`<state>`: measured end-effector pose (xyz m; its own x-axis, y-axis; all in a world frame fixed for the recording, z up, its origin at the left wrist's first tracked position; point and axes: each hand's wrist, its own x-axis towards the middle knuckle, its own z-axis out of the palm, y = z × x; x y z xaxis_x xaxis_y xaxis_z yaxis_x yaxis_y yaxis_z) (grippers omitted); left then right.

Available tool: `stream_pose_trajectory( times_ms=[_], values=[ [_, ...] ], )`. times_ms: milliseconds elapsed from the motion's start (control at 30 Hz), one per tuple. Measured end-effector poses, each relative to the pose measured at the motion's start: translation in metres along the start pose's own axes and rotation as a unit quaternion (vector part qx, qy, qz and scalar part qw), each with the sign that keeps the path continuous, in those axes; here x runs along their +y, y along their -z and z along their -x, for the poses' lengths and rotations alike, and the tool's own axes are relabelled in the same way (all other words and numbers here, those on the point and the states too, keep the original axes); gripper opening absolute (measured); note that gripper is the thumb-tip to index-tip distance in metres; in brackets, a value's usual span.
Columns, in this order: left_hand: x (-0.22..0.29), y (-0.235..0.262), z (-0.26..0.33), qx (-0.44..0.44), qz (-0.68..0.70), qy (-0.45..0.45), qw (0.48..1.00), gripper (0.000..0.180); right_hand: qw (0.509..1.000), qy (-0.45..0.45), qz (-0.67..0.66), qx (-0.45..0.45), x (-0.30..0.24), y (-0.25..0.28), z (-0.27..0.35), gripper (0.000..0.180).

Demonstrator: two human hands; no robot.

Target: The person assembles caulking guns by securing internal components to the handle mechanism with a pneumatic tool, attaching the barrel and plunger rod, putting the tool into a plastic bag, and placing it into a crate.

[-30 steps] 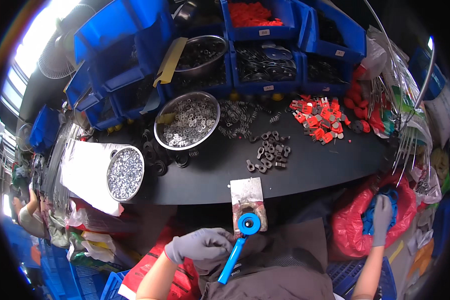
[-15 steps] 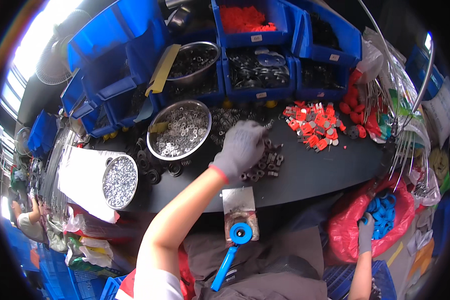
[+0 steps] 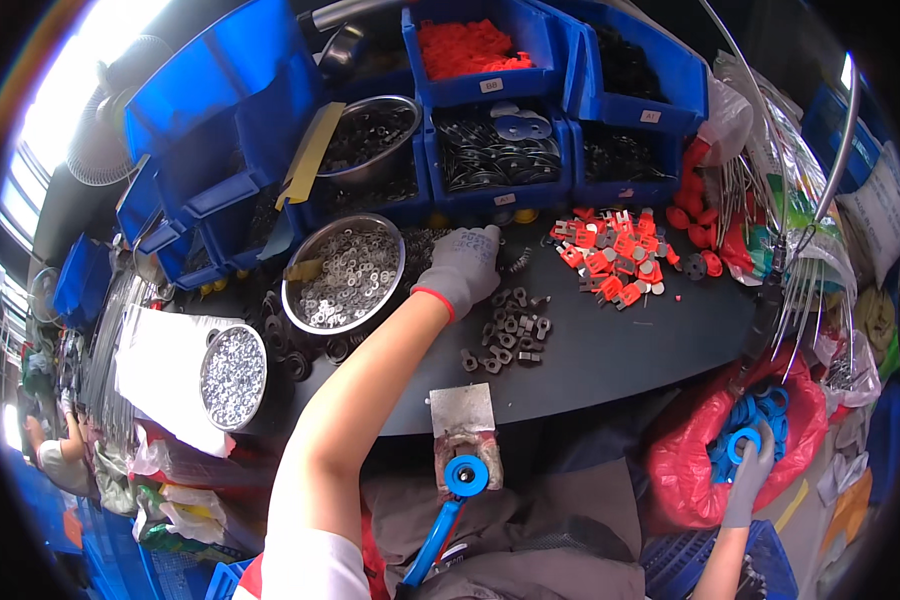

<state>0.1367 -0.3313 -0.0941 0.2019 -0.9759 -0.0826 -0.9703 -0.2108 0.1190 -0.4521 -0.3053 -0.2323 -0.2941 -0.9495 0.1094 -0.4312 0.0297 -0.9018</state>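
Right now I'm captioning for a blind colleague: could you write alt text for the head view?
A gray-gloved left hand reaches to springs on a black table, while the gloved right hand holds a blue ring at a red bag of blue parts. Nearer the lap is a blue-handled piece with a round end.

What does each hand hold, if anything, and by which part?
Right hand: a blue ring, apparently by its rim's right side. Left hand: over the springs; whether it holds any cannot be told.
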Motion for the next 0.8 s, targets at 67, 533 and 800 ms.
stream_pose_trajectory(
  times_ms=[67,533,800],
  values=[
    [-0.001,-0.002,0.004,0.014,0.0,0.016,1.0,0.038,0.999,0.03,0.003,-0.017,-0.034,-0.013,0.005,0.046],
    [-0.009,-0.022,0.018,0.015,-0.039,-0.014,0.999,0.03,0.985,0.103,-0.107,-0.086,-0.156,-0.045,0.087,0.038],
    [-0.017,0.027,0.078,0.326,0.139,-0.102,0.93,0.026,0.952,0.194,-0.124,-0.201,-0.209,-0.132,0.114,0.034]
  ],
)
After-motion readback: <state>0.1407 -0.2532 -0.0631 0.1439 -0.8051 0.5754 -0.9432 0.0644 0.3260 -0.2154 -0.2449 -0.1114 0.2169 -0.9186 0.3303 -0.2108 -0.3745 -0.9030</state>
